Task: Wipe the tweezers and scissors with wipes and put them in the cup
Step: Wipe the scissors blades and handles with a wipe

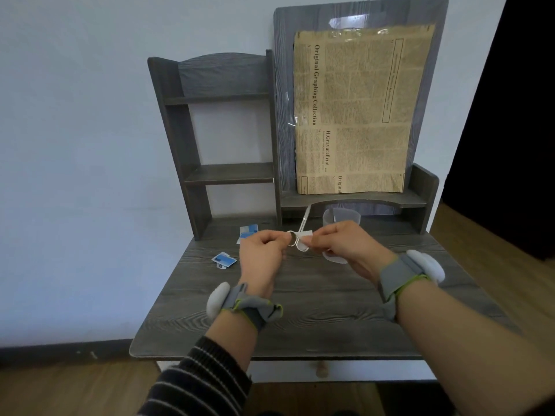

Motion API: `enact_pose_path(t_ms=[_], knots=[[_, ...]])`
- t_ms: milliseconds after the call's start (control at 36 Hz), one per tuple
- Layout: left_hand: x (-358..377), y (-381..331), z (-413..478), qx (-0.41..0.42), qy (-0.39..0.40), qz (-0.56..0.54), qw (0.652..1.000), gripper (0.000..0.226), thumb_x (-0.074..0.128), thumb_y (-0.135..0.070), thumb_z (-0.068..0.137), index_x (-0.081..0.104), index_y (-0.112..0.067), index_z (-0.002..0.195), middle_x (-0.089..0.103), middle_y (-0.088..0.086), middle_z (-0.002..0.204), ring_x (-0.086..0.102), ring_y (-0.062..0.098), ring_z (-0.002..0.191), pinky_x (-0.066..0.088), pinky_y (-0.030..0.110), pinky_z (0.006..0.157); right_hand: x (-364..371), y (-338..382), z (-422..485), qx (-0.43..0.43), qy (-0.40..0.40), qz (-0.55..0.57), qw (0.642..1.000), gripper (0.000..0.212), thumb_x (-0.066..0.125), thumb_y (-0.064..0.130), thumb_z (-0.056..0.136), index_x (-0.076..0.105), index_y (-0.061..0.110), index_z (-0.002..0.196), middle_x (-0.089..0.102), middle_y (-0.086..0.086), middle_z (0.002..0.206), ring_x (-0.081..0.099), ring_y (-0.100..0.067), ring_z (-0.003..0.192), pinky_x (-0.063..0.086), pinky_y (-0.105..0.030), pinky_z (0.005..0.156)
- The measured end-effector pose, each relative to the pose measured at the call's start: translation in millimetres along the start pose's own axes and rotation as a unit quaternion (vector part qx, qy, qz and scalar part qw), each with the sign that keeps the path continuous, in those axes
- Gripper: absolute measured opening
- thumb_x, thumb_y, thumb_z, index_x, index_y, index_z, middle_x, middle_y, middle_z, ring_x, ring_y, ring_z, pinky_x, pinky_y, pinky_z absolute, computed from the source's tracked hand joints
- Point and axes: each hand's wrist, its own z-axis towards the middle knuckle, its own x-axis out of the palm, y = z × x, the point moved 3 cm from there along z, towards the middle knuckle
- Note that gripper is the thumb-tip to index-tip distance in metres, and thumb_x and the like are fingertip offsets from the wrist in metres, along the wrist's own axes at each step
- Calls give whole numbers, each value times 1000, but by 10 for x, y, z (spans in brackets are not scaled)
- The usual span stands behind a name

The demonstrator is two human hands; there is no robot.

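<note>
Your left hand pinches one finger ring of the scissors. Your right hand pinches a white wipe against the other ring. The scissors are held between both hands, above the desk, with the long axis running away from you and the tips far.

The cup stands just beyond the right hand, so that hand is nearer. A low shelf overhangs behind the cup; keep the tips clear of its edge. Wipe packets lie left of the left hand. No tweezers are visible.
</note>
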Motion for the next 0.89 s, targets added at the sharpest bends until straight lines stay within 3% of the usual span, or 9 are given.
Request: enact_pose_path(t_ms=[139, 333, 556, 722, 889], knots=[[79, 117, -98, -49, -80, -130, 987, 18, 64, -2, 83, 65, -9, 67, 53, 2, 56, 44, 8, 51, 41, 16, 50, 147, -196, -8, 15, -40, 59, 997, 11, 75, 17, 74, 71, 7, 77, 62, -4, 68, 48, -10, 60, 36, -19, 58], [121, 200, -150, -70, -101, -148, 981, 9, 66, -3, 82, 69, -7, 74, 57, 2, 61, 47, 8, 54, 41, 17, 54, 190, -265, -43, 19, -33, 76, 996, 8, 71, 14, 78, 69, 6, 77, 60, -4, 67, 47, -10, 60, 37, -20, 59], [-6, 208, -75, -41, -52, -34, 997, 16, 70, -11, 80, 68, -17, 64, 61, 0, 61, 51, 11, 59, 44, 24, 62, 58, -286, 23, 37, 13, -2, 999, 18, 77, 20, 73, 72, 3, 77, 63, -4, 67, 50, -9, 61, 41, -19, 62], [-126, 152, 29, -12, 1, 53, 999, 16, 68, -12, 81, 68, -15, 66, 60, 1, 58, 52, 12, 57, 47, 27, 63, -119, -297, 62, 41, -30, 2, 999, 17, 78, 15, 71, 73, 2, 81, 66, -5, 72, 55, -8, 64, 45, -17, 65], [-146, 161, 37, -16, 7, 39, 999, 12, 67, -11, 83, 68, -13, 72, 61, 2, 63, 53, 10, 58, 47, 22, 59, -75, -278, 46, 35, -40, 44, 998, 11, 76, 13, 73, 72, 5, 78, 65, -2, 66, 55, -6, 60, 46, -14, 61]])
